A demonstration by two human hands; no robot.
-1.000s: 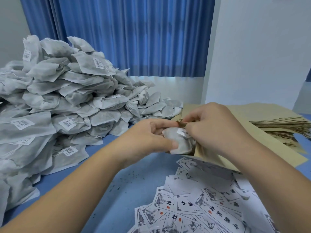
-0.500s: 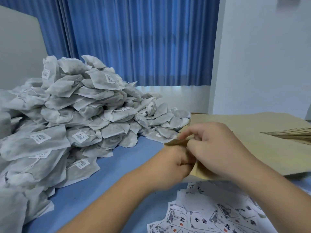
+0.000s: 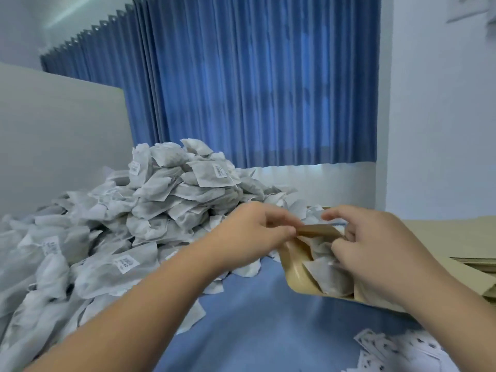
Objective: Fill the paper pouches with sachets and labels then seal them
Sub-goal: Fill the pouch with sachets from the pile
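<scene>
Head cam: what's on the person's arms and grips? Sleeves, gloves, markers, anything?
Nothing worn that shows. The left forearm and right forearm are bare up to the frame edge, with no sleeve in view. The left grip and right grip are bare hands: no gloves, rings, watch, wristband, tape or markers visible.

I record the pouch (image 3: 296,275) as tan kraft paper, slightly glossy. Sachets (image 3: 171,205): white fibrous mesh, matt, crumpled. Desk (image 3: 263,318): smooth blue surface, faint sheen. Labels (image 3: 397,350): thin printed white paper. Curtain (image 3: 255,89): pleated blue cloth, matt.
</scene>
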